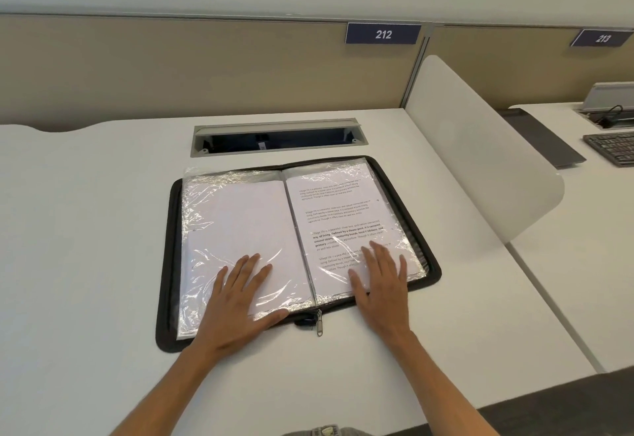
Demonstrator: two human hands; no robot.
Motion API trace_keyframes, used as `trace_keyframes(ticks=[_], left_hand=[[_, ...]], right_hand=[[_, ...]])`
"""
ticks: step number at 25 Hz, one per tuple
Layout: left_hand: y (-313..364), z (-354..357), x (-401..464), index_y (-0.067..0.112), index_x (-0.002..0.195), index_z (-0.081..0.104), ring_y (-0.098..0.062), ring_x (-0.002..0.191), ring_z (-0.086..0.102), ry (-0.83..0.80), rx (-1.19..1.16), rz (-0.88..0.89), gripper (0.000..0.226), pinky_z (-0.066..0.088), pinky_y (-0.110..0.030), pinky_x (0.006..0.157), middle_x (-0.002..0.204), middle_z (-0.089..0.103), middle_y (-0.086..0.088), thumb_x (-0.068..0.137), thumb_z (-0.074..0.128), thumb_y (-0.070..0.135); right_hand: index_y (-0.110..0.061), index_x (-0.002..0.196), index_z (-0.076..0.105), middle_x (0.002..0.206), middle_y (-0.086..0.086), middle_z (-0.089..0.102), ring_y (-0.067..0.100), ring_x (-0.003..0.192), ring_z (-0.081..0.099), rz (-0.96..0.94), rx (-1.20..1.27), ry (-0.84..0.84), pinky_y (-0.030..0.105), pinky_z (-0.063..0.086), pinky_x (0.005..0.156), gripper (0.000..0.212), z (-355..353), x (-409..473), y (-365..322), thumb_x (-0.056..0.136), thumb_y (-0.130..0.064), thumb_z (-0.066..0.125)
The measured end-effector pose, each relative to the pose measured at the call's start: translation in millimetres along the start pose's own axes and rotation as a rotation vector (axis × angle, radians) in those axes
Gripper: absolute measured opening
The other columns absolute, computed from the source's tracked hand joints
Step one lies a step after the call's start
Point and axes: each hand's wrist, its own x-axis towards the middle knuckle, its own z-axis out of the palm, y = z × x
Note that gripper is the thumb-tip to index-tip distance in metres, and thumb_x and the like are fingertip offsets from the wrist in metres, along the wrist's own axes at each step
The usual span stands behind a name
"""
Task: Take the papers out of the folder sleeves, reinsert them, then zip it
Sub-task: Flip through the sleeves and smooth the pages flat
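Folder: the zip folder (164, 264) lies open on my desk (85, 229), papers inside the sleeves.
Hands: my left hand (240, 298) and right hand (380, 281) press flat, fingers spread.
Risk: the thin plastic sleeve (236, 223) may crumple or tear if I pull a sheet carelessly.

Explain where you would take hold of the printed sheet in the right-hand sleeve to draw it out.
Judging by its pose, grip the printed sheet at its far top edge, reaching from the cable-tray side: paper seems to protrude there, while crinkled plastic covers its near end.
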Motion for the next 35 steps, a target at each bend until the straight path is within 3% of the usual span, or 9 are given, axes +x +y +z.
trace_keyframes(ticks=[8, 14, 18, 22, 25, 27, 30, 33, 35], left_hand=[[-74, -28, -13, 0.016, 0.139, 0.048, -0.024, 0.141, 0.03, 0.199, 0.072, -0.323, 0.081, 0.02, -0.05, 0.114, 0.15, 0.039, -0.005, 0.085, 0.031, 0.074], [-99, -30, -21, 0.019, 0.149, 0.034, -0.02, 0.146, 0.016, 0.096, 0.082, -0.445, 0.086, 0.013, -0.044, 0.118, 0.159, 0.023, 0.003, 0.084, 0.022, 0.074], [-97, -31, -21, 0.02, 0.15, 0.033, -0.022, 0.146, 0.017, 0.114, 0.043, -0.463, 0.08, 0.013, -0.044, 0.118, 0.16, 0.023, 0.003, 0.088, 0.016, 0.068], [-95, -31, -22, 0.019, 0.148, 0.038, -0.023, 0.146, 0.02, 0.169, -0.038, -0.452, 0.072, 0.014, -0.046, 0.118, 0.159, 0.025, 0.001, 0.094, 0.007, 0.055], [-97, -31, -22, 0.018, 0.147, 0.04, -0.023, 0.146, 0.021, 0.172, -0.023, -0.448, 0.069, 0.014, -0.045, 0.117, 0.158, 0.027, 0.0, 0.094, 0.013, 0.054], [-98, -29, -23, 0.019, 0.146, 0.04, -0.022, 0.146, 0.02, 0.164, -0.01, -0.451, 0.069, 0.013, -0.044, 0.118, 0.158, 0.028, 0.001, 0.093, 0.02, 0.056], [-99, -29, -24, 0.021, 0.147, 0.04, -0.02, 0.146, 0.017, 0.158, -0.025, -0.451, 0.07, 0.012, -0.043, 0.119, 0.158, 0.026, 0.004, 0.091, 0.023, 0.06], [-99, -29, -24, 0.02, 0.146, 0.04, -0.02, 0.146, 0.018, 0.166, -0.022, -0.446, 0.072, 0.012, -0.043, 0.119, 0.158, 0.027, 0.004, 0.09, 0.022, 0.062], [-99, -28, -24, 0.02, 0.146, 0.041, -0.021, 0.146, 0.019, 0.169, -0.017, -0.444, 0.073, 0.013, -0.044, 0.118, 0.158, 0.028, 0.003, 0.09, 0.021, 0.062]], right_hand=[[-0.017, 0.133, 0.055, 0.149, 0.001, 0.045, 0.016, 0.14, 0.037, -0.313, 0.199, -0.245, 0.044, 0.012, 0.121, 0.053, 17, -16, -108, 0.1, -0.054, 0.035], [-0.02, 0.155, 0.019, 0.165, -0.002, 0.004, 0.014, 0.151, -0.004, -0.249, 0.201, -0.713, 0.043, -0.007, 0.121, 0.081, 25, 10, -180, 0.092, -0.067, 0.037], [-0.031, 0.156, 0.004, 0.164, -0.004, -0.011, 0.016, 0.149, -0.016, -0.246, 0.096, -0.731, 0.048, -0.015, 0.118, 0.08, 46, 0, -196, 0.092, -0.07, 0.033], [-0.034, 0.155, 0.016, 0.165, -0.004, 0.001, 0.016, 0.151, -0.006, -0.224, 0.146, -0.641, 0.045, -0.011, 0.118, 0.052, 50, -3, -193, 0.105, -0.045, 0.024], [-0.032, 0.152, 0.028, 0.161, -0.012, 0.018, 0.006, 0.149, 0.006, -0.053, 0.401, -0.665, 0.038, -0.009, 0.12, 0.045, 38, 5, -197, 0.107, -0.035, 0.024], [-0.027, 0.146, 0.042, 0.149, -0.014, 0.038, 0.003, 0.141, 0.026, 0.204, 0.76, -0.697, 0.035, 0.01, 0.122, 0.042, 25, 13, -196, 0.107, -0.035, 0.029], [-0.024, 0.125, 0.059, 0.127, -0.001, 0.062, 0.016, 0.12, 0.056, 0.62, 1.143, -0.427, 0.028, 0.044, 0.102, 0.027, 15, 23, -183, 0.105, -0.029, 0.041], [-0.019, 0.136, 0.052, 0.136, 0.003, 0.055, 0.024, 0.125, 0.052, 1.0, 1.241, -0.19, 0.042, 0.043, 0.106, 0.035, 10, 28, -165, 0.102, -0.029, 0.048], [-0.02, 0.136, 0.051, 0.13, 0.001, 0.059, 0.021, 0.121, 0.055, 1.01, 1.288, -0.038, 0.042, 0.045, 0.103, 0.037, -4, 28, -152, 0.102, -0.036, 0.047]])
